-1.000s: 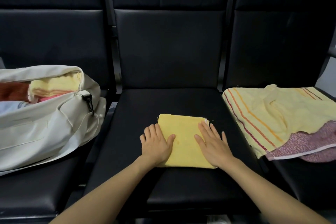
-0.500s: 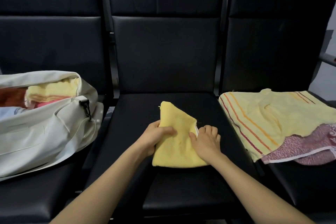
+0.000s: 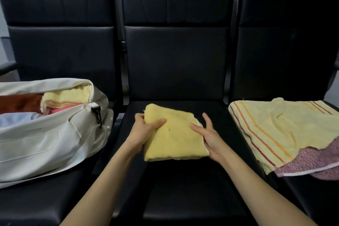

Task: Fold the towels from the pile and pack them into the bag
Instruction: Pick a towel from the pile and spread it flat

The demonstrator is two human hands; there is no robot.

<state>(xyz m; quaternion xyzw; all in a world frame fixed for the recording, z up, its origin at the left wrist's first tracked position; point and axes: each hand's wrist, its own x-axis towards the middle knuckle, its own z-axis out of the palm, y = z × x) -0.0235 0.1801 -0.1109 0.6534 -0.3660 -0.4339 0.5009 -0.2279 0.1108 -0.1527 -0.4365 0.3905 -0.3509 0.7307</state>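
A: What stood on the row of black padded seats (image 3: 176, 60)?

B: Biggest first: an off-white canvas bag (image 3: 45, 143) lay on the left seat with its mouth open. A folded pale yellow towel (image 3: 67, 97) was already inside, beside rust, blue and pink cloth. On the right seat was the pile, a pale yellow towel with orange and maroon stripes (image 3: 275, 128) spread over a mottled pink towel (image 3: 311, 159), both unfolded.

A: And the one being worked?

B: A plain yellow terry towel (image 3: 174, 139), folded into a thick square, was over the middle seat, between bag and pile. Its far left corner was raised. Whether the near edge touched the cushion, I could not tell.

A: The hands?

B: The left hand (image 3: 145, 130) gripped the left edge, thumb on top and fingers curled beneath. The right hand (image 3: 209, 134) was loose, with fingers straight and spread and the thumb lying on the cloth by the right edge — steadying, not clasping.

A: Which step, then?

B: The folding looked done, so I judged this the pick-up for packing. The next move called for carrying the square leftward without letting its layers splay, then sliding it flat into the bag's mouth — with two towels left to fold.
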